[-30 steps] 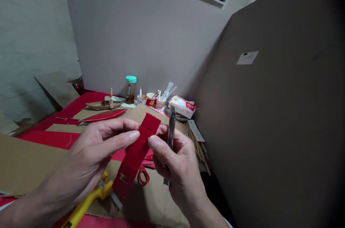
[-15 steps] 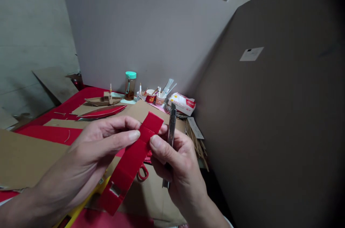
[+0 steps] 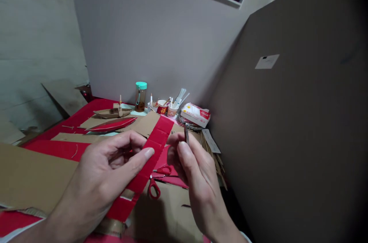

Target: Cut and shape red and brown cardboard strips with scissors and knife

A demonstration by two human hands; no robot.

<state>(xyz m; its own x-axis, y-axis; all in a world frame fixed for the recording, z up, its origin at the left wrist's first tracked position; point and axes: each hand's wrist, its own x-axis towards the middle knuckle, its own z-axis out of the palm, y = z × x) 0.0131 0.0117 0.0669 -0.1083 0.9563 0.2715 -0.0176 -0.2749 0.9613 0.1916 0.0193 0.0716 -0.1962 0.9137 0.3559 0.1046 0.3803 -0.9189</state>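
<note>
My left hand (image 3: 100,176) pinches a long red cardboard strip (image 3: 156,143) between thumb and fingers. The strip slants up and away, has crease lines across it and a small cut-out near its lower end. Closed around a slim dark utility knife (image 3: 186,135), my right hand (image 3: 198,176) is just right of the strip, apart from it. Only the knife's upper end shows; the fist hides the remainder. Beneath the strip lie red-handled scissors (image 3: 154,189) on brown cardboard.
At the back left are a cardboard boat (image 3: 112,113) and a red boat-shaped piece (image 3: 115,125). Behind stand a bottle with a turquoise lid (image 3: 140,97), paper cups (image 3: 172,111) and a tissue pack (image 3: 196,114). A large cardboard sheet (image 3: 37,174) lies left; grey panels enclose the back and right.
My right hand has let go of the strip and moved slightly right, turning the knife edge-on. My left hand still holds the strip, its face now tilted differently. The view has shifted a little.
</note>
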